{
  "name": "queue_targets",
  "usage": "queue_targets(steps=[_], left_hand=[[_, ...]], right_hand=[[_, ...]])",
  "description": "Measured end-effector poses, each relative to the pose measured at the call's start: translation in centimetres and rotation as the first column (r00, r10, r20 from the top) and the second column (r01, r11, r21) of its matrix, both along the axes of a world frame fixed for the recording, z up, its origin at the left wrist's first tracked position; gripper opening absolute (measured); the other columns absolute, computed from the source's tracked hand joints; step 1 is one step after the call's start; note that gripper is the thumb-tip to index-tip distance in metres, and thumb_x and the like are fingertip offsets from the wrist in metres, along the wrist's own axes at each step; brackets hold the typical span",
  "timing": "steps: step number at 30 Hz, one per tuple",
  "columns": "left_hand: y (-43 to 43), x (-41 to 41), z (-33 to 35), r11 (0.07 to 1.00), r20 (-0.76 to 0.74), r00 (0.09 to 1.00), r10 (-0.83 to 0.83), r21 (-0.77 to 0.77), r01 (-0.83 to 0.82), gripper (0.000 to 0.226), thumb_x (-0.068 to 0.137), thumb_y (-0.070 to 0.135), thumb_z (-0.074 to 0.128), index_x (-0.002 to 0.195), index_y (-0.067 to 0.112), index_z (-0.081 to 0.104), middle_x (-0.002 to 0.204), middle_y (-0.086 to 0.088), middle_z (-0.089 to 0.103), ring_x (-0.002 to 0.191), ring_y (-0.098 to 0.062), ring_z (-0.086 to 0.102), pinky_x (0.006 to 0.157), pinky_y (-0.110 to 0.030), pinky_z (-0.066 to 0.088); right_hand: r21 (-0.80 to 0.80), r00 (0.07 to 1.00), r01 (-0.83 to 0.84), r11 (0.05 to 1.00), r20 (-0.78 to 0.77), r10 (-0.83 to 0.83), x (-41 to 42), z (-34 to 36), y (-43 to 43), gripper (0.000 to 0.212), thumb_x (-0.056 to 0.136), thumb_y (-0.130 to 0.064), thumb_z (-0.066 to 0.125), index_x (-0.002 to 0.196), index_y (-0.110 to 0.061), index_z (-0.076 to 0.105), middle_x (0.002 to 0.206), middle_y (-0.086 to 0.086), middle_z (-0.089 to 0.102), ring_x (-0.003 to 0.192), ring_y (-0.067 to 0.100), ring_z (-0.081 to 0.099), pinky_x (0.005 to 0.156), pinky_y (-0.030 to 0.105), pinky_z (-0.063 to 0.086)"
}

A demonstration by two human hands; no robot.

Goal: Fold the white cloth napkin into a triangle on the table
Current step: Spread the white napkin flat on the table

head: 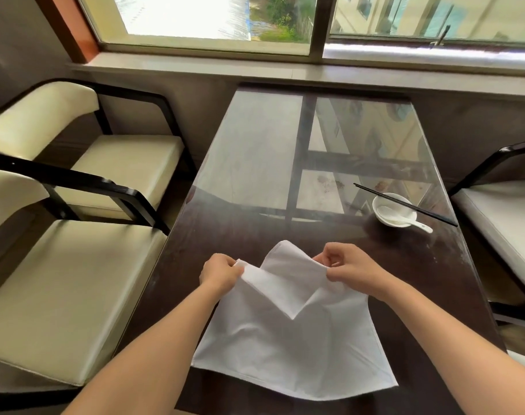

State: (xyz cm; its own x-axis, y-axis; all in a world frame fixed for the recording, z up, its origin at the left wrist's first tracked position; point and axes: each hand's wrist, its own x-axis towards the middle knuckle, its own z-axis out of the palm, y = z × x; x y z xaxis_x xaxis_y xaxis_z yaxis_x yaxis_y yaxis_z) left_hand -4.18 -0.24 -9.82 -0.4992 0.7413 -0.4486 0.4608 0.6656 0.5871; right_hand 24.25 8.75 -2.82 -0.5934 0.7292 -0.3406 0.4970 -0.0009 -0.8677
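Note:
The white cloth napkin [288,339] lies on the near part of the dark glass-topped table [255,163], its near half flat. Its far edge is lifted off the table and sags in the middle into a loose fold. My left hand [220,272] pinches the far left corner of the napkin. My right hand [346,266] pinches the far right part of that raised edge. Both hands are held a little above the tabletop, about a napkin's width apart.
A white bowl [394,209] with a white spoon in it stands at the right of the table, black chopsticks [405,204] laid across it. Cream-cushioned chairs [75,283] stand to the left, another seat [503,223] to the right. A window sill runs behind the table.

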Motion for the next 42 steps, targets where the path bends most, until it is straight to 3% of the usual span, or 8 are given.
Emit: queue_targets(steps=[6,9,15,18,24,28,35,42], left_hand=[[-1.5,0.4,1.1,0.975,0.126,0.992,-0.004,0.222,-0.025,0.018,0.085,0.018,0.069,0.103,0.021,0.074,0.083,-0.004,0.072,0.083,-0.025,0.068,0.077,-0.040,0.054],[-2.6,0.1,1.2,0.965,0.170,0.985,0.031,0.250,-0.073,0.018,0.084,0.017,0.072,0.101,0.024,0.073,0.082,-0.002,0.070,0.081,-0.022,0.067,0.077,-0.042,0.055],[-5.1,-0.7,1.9,0.942,0.177,0.969,0.173,0.257,-0.215,0.014,0.076,0.010,0.070,0.072,0.023,0.069,0.071,-0.001,0.068,0.065,-0.015,0.057,0.063,-0.031,0.046],[-5.2,-1.1,2.0,0.951,0.279,0.944,0.175,0.201,-0.236,0.004,0.075,0.018,0.068,0.072,0.018,0.070,0.076,-0.003,0.070,0.074,-0.021,0.061,0.068,-0.035,0.047],[0.1,-2.7,0.7,0.925,0.321,0.867,0.380,-0.123,-0.360,0.076,0.089,0.065,0.052,0.132,0.002,0.056,0.129,-0.014,0.062,0.116,-0.035,0.058,0.095,-0.043,0.048],[2.6,-2.9,0.7,0.965,0.294,0.920,0.260,-0.048,-0.258,0.043,0.088,0.034,0.073,0.118,0.004,0.066,0.122,-0.015,0.065,0.115,-0.034,0.058,0.097,-0.045,0.050],[4.7,-2.1,1.7,0.949,0.407,0.864,0.297,-0.021,-0.316,0.029,0.076,-0.010,0.065,0.098,0.007,0.071,0.114,-0.015,0.064,0.102,-0.032,0.056,0.083,-0.039,0.046],[4.1,-2.4,1.9,0.863,0.367,0.890,0.270,0.317,-0.393,0.031,0.079,-0.011,0.067,0.090,0.018,0.068,0.085,-0.005,0.064,0.076,-0.022,0.064,0.064,-0.032,0.055]], right_hand=[[0.080,0.967,-0.098,0.992,0.242,0.076,-2.6,-0.3,0.1,0.044,0.081,-0.055,0.071,0.121,-0.049,0.053,0.078,-0.011,0.061,0.076,0.006,0.059,0.073,0.025,0.043],[0.258,0.925,-0.171,0.951,0.374,0.064,-4.7,-0.9,0.2,0.007,0.091,-0.036,0.066,0.095,-0.041,0.070,0.077,-0.017,0.060,0.084,0.014,0.061,0.076,0.030,0.045],[0.456,0.849,0.519,0.723,-0.177,-0.498,-3.6,0.6,1.0,0.009,0.093,-0.016,0.064,0.095,-0.017,0.073,0.087,-0.001,0.072,0.082,0.016,0.063,0.072,0.028,0.042],[0.447,0.898,0.396,0.802,-0.006,-0.440,-2.9,0.1,1.5,0.011,0.089,-0.012,0.066,0.087,-0.022,0.071,0.082,-0.005,0.070,0.082,0.020,0.067,0.072,0.029,0.043],[0.355,0.957,0.291,0.888,-0.091,-0.277,-1.6,0.0,0.7,0.017,0.076,-0.014,0.071,0.070,-0.029,0.065,0.102,-0.017,0.070,0.097,0.010,0.067,0.086,0.033,0.053],[0.418,0.993,0.095,0.903,0.026,-0.116,-0.4,0.8,0.8,0.018,0.064,-0.009,0.066,0.061,-0.024,0.057,0.127,-0.021,0.063,0.097,-0.009,0.058,0.078,0.025,0.045],[0.416,0.963,-0.163,0.894,0.264,0.052,1.0,2.4,1.9,0.025,0.062,-0.014,0.067,0.066,-0.034,0.053,0.091,-0.001,0.056,0.078,0.010,0.056,0.071,0.029,0.048],[0.655,0.959,0.087,0.751,0.148,-0.240,0.4,1.4,3.9,0.042,0.074,-0.003,0.075,0.111,-0.020,0.068,0.090,-0.004,0.062,0.089,0.014,0.054,0.079,0.031,0.047]])
